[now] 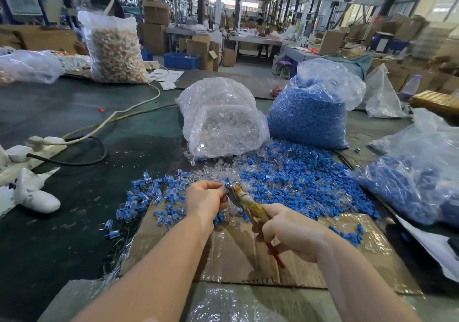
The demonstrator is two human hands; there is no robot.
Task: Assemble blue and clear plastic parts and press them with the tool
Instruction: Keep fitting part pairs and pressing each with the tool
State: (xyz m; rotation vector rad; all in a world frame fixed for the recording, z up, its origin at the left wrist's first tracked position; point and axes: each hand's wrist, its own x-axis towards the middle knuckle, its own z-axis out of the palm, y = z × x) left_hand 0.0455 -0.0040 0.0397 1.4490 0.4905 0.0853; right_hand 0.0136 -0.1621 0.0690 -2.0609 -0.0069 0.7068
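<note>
At the centre of the cardboard sheet [248,252], the left hand [205,200] pinches a small blue-and-clear part [226,185] between thumb and fingertips and presents it to the nose of the pliers [242,197]. The right hand [289,232] is clenched around the red handles, with the taped upper section of the tool projecting forward. The jaws meet the part at the left fingertips; whether they have already closed on it cannot be determined, as the contact point is small and partly masked by the fingers.

Supply and output: loose blue parts [298,180] lie heaped to the right, mixed with clear parts [213,171] near the middle. Pieces that look already assembled [149,197] are scattered to the left. Behind stand a bag of clear parts [223,125] and a bag of blue parts [310,113]; a further bag [417,180] lies at far right.

Handling: the part appears very light, rigid and smooth-surfaced, so it is liable to slip or spring away under uneven pressure. The clear shell is probably brittle and may crack if over-squeezed. Hold it by the sides with the fingertips, leaving the pressing faces exposed to the jaws and the fingers outside the closing line. Apply handle force gradually and squarely.
</note>
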